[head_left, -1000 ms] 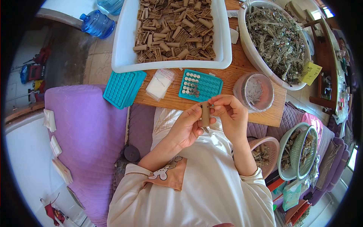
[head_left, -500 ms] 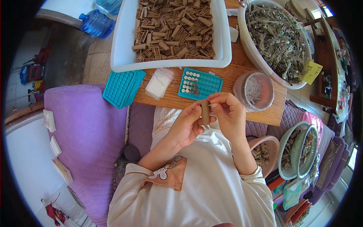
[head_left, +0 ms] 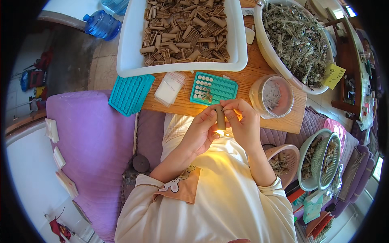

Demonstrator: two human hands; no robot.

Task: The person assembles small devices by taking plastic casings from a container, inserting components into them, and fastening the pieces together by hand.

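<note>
Between my hands, in front of my chest, stands a brown plastic tube [head_left: 220,117], roughly upright. A warm yellow light glows at its lower end and spreads over my pale shirt. My left hand [head_left: 204,131] is closed around the tube from the left. At its upper end, my right hand [head_left: 242,117] pinches with thumb and forefinger; any small part in that pinch is hidden by the fingers. Just beyond my hands, a teal tray [head_left: 225,86] holds several round button cells in its left half, some white-faced and some silvery.
A white tub [head_left: 182,69] heaped with brown plastic pieces stands on the wooden table [head_left: 298,111]. Nearby are stacked teal trays [head_left: 129,94], clear plastic bags [head_left: 169,89], a bucket of pale slips [head_left: 259,97] and a big basin of wired parts [head_left: 298,44]. Baskets [head_left: 283,164] stand at right.
A yellow light has come on at the lower end of the brown tube. My hands have hardly moved, and the tube stays between them.
</note>
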